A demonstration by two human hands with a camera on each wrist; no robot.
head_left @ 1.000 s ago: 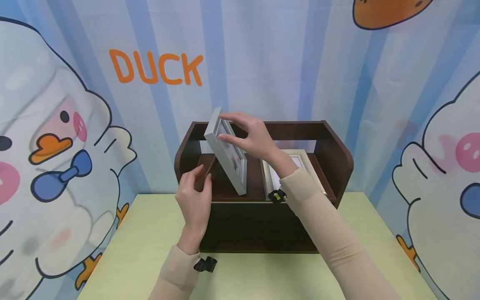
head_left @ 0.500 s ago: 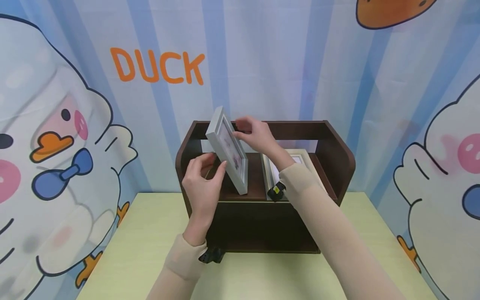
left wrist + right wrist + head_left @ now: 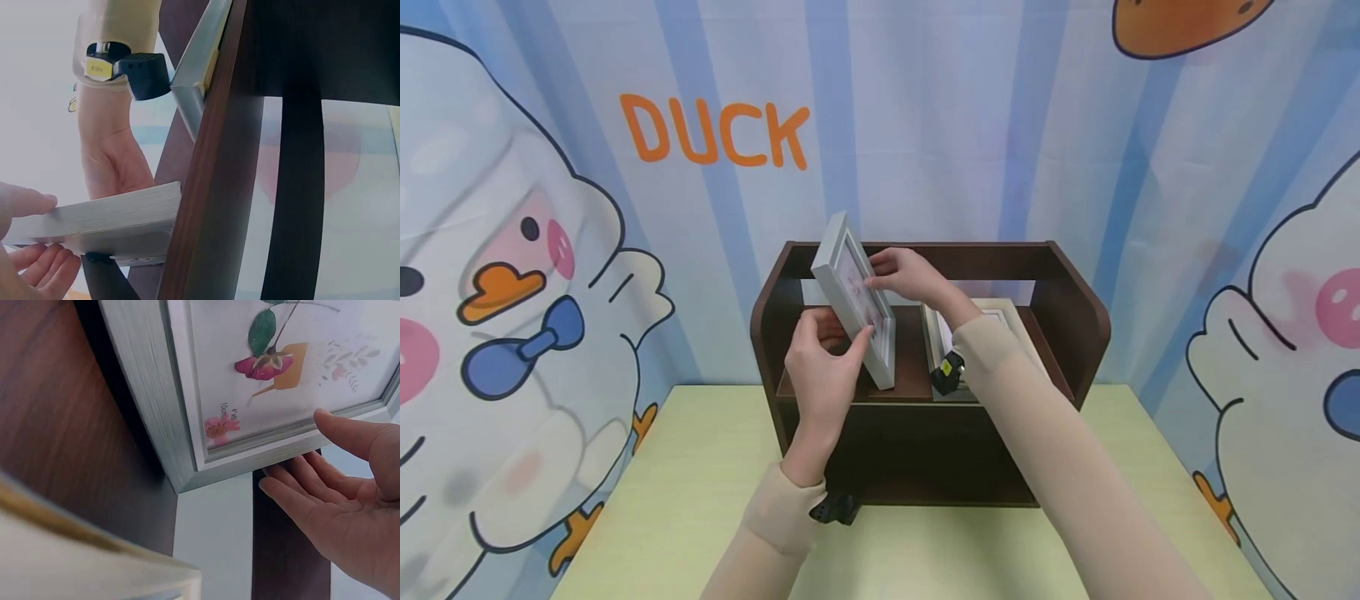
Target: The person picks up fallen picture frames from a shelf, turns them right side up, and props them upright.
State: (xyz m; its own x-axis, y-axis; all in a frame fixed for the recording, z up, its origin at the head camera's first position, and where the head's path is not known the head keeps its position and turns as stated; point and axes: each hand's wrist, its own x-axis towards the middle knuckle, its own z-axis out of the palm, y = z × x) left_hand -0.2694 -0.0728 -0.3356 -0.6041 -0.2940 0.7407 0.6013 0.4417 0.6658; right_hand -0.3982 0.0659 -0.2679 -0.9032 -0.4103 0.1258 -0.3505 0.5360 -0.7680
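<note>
A grey picture frame stands tilted to the left on the top deck of a dark brown shelf. Pressed flowers show behind its pane in the right wrist view. My left hand holds its near edge, thumb on the picture side and fingers behind, as the left wrist view shows of the frame's edge. At the far edge is my right hand, its thumb over the front of the frame and its fingers curled round behind. Part of the frame's back is hidden.
Cream picture frames lean at the right of the top deck, partly behind my right sleeve. The shelf's raised side panels and back rail enclose the deck. It stands on a pale yellow table before a duck-printed curtain.
My left hand has moved right from the shelf's left part onto the frame's near edge. My right hand has slid down and right from the frame's top. The frame has hardly moved.
</note>
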